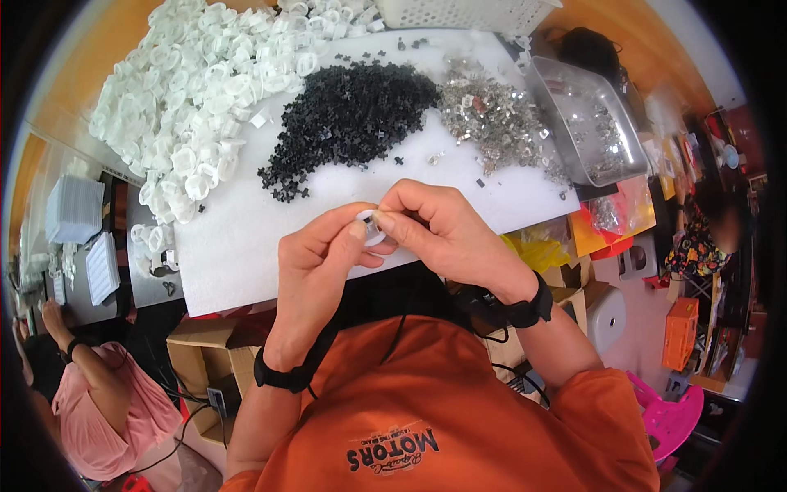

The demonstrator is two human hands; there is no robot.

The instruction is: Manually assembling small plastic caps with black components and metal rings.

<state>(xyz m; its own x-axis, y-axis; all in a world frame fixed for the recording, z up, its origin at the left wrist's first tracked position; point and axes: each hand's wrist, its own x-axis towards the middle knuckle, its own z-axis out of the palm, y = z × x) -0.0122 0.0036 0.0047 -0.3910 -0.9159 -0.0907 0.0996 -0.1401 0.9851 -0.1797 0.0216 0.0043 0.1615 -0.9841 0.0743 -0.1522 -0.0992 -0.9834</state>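
Between the fingertips of both hands is a small white plastic ring (373, 236) with something dark in its middle. My left hand (324, 246) pinches it from the left, thumb and index finger together. From the other side my right hand (430, 225) presses its thumb and forefinger on it. Both hands are just above the front edge of the white foam sheet (229, 266). Beyond them lies a heap of small black cross-shaped plastic parts (352, 115). White plastic rings (205, 90) are piled at the far left, and shiny small metal pieces (496, 115) lie to the right.
A clear tray (590, 123) with metal bits stands at the right, a white perforated basket (467, 15) at the back. Cardboard boxes (209, 348) sit below the table edge. A co-worker in a pink top (115, 410) is at the left, beside stacked white trays (74, 209).
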